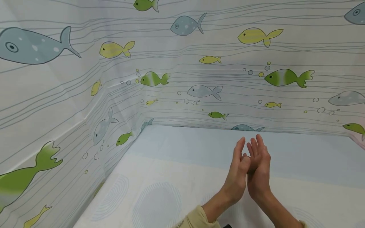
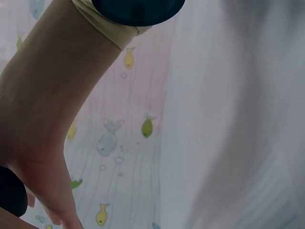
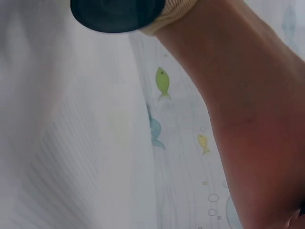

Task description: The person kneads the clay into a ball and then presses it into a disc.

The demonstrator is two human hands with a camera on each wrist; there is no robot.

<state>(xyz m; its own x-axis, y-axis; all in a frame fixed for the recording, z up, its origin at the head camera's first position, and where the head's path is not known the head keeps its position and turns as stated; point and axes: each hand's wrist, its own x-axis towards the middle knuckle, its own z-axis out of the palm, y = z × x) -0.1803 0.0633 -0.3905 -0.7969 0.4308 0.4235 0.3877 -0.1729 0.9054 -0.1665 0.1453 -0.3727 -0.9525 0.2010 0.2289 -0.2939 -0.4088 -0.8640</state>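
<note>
My left hand [image 1: 236, 175] and right hand [image 1: 260, 172] are held close together above the bed-like surface, in the right half of the head view. Their palms turn toward each other, with the fingers pointing up and away, loosely bent. The left thumb overlaps the right palm in this view. No object shows between the hands, though part of the space between the palms is hidden. In the left wrist view, the forearm and edge of a hand [image 2: 47, 186] fill the left side. A bare wrist and heel of a hand [image 3: 262, 181] fill the right wrist view's right side.
A flat surface with a white and pale blue patterned sheet [image 1: 159, 167] lies below the hands. Fish-printed fabric [image 1: 176, 69] rises behind it and along the left. Light sleeves [image 1: 198, 218] cover the forearms. A dark rounded piece [image 2: 138, 9] sits near the left cuff.
</note>
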